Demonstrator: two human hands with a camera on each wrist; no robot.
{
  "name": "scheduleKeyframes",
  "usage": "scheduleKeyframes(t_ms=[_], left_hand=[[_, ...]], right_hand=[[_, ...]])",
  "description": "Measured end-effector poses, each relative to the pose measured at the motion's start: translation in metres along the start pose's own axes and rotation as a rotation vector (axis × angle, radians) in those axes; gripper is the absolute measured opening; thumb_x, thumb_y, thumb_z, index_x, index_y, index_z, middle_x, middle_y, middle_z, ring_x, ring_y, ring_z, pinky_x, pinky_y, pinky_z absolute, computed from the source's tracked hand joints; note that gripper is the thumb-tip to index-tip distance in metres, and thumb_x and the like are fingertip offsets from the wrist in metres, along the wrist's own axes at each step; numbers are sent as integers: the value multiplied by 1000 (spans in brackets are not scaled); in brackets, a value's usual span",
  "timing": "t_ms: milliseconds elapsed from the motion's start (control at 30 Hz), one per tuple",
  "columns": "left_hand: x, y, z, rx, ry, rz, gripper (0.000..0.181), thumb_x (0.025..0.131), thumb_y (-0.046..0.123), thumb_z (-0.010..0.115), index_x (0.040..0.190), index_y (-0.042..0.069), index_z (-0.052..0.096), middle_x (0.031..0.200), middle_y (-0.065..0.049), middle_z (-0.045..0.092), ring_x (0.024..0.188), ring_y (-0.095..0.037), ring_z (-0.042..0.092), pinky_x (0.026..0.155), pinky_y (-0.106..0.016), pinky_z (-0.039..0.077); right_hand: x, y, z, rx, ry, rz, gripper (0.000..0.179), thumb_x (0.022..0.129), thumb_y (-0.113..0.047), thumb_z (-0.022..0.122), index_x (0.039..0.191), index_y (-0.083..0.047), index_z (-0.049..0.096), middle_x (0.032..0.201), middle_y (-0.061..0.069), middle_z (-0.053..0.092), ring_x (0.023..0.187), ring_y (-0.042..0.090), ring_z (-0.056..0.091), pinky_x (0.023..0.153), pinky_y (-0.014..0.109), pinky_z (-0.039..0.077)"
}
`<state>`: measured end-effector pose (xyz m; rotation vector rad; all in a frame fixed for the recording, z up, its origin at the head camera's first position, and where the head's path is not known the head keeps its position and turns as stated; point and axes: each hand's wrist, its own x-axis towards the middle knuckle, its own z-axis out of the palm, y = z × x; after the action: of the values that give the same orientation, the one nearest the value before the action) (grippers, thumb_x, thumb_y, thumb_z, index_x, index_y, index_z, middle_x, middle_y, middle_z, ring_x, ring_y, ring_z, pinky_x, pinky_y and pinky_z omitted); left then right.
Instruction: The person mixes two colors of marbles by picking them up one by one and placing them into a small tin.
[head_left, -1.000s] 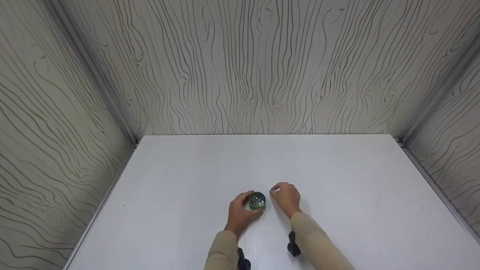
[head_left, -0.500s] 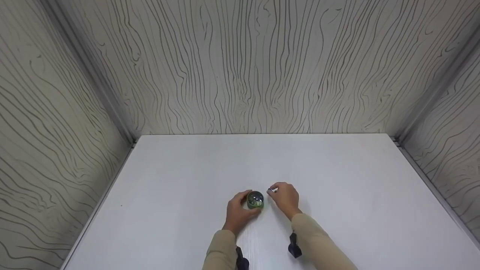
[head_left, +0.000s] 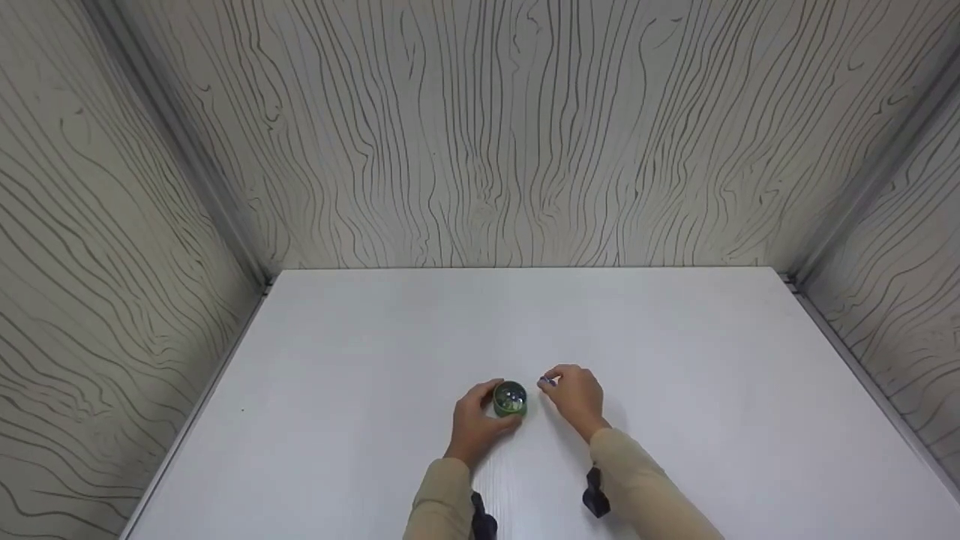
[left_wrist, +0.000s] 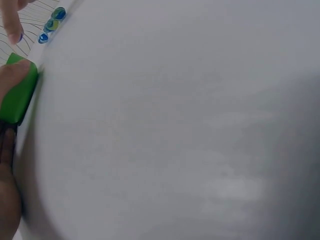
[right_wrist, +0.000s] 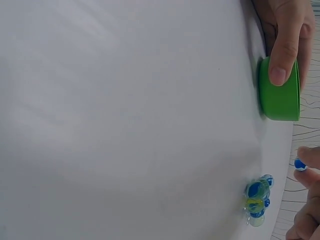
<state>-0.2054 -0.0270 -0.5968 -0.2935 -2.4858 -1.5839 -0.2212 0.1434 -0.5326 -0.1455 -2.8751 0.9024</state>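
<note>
A small green cup (head_left: 510,406) stands upright on the white table (head_left: 360,360). My left hand (head_left: 474,426) grips its side, with the thumb on the near wall, as the right wrist view (right_wrist: 287,45) also shows. Glassy glints appear inside the cup, but single items there are hard to make out. To the right of it, my right hand (head_left: 576,394) pinches a blue and clear marble (right_wrist: 300,164) between thumb and finger, apart from the cup. Several glass marbles (right_wrist: 257,195) lie clustered on the table beside that hand; the left wrist view shows some of these marbles (left_wrist: 52,25).
Wood-grain panels enclose the table: a back wall (head_left: 480,150), a left wall (head_left: 90,262) and a right wall (head_left: 915,277). The table's far edge runs along the foot of the back wall. A dark wrist device (head_left: 596,493) sits at the right sleeve.
My right hand has drawn a little to the right, away from the cup, over the last half second. The left hand stays on the cup in nearly the same place.
</note>
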Motion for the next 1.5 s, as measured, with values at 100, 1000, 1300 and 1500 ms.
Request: scheduleKeyframes(t_ms=[100,1000,1300,1500], left_hand=[[0,1,-1,-5,-6,-15,61,71,26,83,125,8,61,125,-9,67,121,-26,62,109,-38,49],[-1,3,0,13,-12,-54,62,71,23,83,127,8,59,126,-8,66,122,-26,61,110,-38,48],[0,0,1,-18,-9,-57,63,69,21,84,127,8,60,126,-8,66,122,-25,61,110,-40,48],[0,0,0,-14,-14,-44,63,70,23,83,127,8,60,127,-9,66,122,-26,61,110,-39,48]], right_hand=[[-1,0,0,4,2,-4,13,81,-19,74,88,-7,75,84,9,75,66,12,58,62,30,54],[-10,0,-3,98,32,-76,12,79,-17,76,85,-7,76,89,10,76,82,23,71,75,39,60],[-13,-3,-3,80,29,-100,14,78,-18,77,86,-7,76,87,9,76,67,10,56,62,30,53],[-15,-5,-2,92,32,-109,13,78,-18,77,86,-8,76,88,8,76,69,11,59,65,32,55]])
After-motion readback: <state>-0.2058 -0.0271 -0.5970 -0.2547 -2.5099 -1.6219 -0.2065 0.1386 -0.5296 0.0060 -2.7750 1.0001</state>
